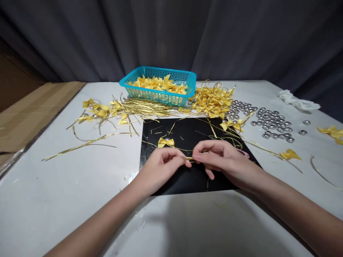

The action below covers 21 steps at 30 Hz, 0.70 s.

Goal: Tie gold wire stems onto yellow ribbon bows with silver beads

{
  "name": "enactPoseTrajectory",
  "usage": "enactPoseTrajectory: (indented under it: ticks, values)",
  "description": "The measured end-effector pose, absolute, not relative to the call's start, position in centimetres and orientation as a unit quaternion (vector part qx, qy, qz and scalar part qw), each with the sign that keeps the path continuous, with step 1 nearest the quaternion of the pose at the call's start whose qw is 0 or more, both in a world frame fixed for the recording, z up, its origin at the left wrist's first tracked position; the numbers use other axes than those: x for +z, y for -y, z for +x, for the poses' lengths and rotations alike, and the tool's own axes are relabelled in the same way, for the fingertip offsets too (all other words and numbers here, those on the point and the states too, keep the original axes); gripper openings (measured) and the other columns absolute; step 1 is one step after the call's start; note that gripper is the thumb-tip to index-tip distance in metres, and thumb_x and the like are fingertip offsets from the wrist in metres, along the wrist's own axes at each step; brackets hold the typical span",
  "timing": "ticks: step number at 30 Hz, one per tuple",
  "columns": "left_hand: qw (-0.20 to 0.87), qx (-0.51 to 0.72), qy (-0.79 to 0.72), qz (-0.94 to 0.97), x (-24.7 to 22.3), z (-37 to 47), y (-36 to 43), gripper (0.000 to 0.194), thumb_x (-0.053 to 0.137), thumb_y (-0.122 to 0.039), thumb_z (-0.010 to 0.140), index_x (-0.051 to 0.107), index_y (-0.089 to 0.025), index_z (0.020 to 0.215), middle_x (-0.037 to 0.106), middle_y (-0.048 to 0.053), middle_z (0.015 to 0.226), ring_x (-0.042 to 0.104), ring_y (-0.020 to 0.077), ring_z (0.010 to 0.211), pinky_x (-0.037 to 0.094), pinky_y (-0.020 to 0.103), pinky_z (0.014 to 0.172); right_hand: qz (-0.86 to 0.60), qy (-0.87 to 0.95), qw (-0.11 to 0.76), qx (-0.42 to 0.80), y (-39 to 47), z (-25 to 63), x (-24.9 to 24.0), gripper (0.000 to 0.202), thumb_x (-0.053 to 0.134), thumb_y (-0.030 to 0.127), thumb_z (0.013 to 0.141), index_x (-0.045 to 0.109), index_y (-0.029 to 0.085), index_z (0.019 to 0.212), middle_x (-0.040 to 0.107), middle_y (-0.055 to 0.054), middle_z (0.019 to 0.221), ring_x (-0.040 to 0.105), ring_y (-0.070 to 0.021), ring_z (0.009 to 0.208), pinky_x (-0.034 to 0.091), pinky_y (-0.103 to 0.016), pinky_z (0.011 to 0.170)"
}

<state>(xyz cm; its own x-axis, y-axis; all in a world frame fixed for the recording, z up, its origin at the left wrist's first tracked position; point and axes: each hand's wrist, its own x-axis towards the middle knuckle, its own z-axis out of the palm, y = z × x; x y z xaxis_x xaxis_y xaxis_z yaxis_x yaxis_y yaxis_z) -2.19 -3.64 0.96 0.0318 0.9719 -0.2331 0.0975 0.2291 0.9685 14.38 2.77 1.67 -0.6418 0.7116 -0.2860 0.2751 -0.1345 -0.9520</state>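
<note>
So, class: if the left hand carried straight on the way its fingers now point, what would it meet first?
Most likely the right hand: the left hand points rightward along the gold strip pinched between them, fingertips nearly touching.

A white table carries a black mat, blue basket far, gold strips, silver beads right, and a white cloth.

You pinch a thin gold wire tie level between both fingertips, low over the black mat.
</note>
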Motion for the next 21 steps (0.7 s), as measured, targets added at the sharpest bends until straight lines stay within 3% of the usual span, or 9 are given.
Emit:
enactPoseTrajectory:
  ticks: [7, 16, 21]
  values:
    - [0.552, 0.400, -0.571, 0.457, 1.12, -2.12, 3.49, 0.021, 0.052, -0.021, 0.073, 0.067, -0.016, 0.061, 0.056, -0.004, 0.052, 0.031, 0.0066, 0.041, 0.021, 0.023, 0.044, -0.395, 0.641, 0.159, 0.639, -2.42, 14.13, 1.93, 0.026, 0.069, 0.040, 0.070, 0.062, 0.015, 0.071, 0.063, -0.001, 0.069, 0.047, -0.0053, 0.041, 0.031, -0.020, 0.041]
    - [0.543, 0.396, -0.561, 0.483, 1.14, -2.14, 3.75, 0.025, 0.051, -0.025, 0.078, 0.067, -0.017, 0.061, 0.040, -0.007, 0.043, 0.031, 0.0077, 0.042, 0.023, 0.023, 0.046, -0.408, 0.640, 0.150, 0.633, -2.33, 13.77, 1.90, 0.021, 0.068, 0.035, 0.071, 0.061, 0.015, 0.068, 0.064, -0.001, 0.069, 0.046, -0.0045, 0.040, 0.031, -0.019, 0.040]
    - [0.541, 0.396, -0.563, 0.484, 1.02, -2.07, 3.48, 0.024, 0.054, -0.028, 0.077, 0.065, -0.016, 0.059, 0.040, -0.007, 0.043, 0.030, 0.0073, 0.041, 0.023, 0.023, 0.045, -0.404, 0.629, 0.154, 0.646, -2.40, 13.90, 1.75, 0.023, 0.070, 0.036, 0.069, 0.061, 0.015, 0.069, 0.064, -0.001, 0.069, 0.045, -0.0043, 0.040, 0.030, -0.019, 0.040]
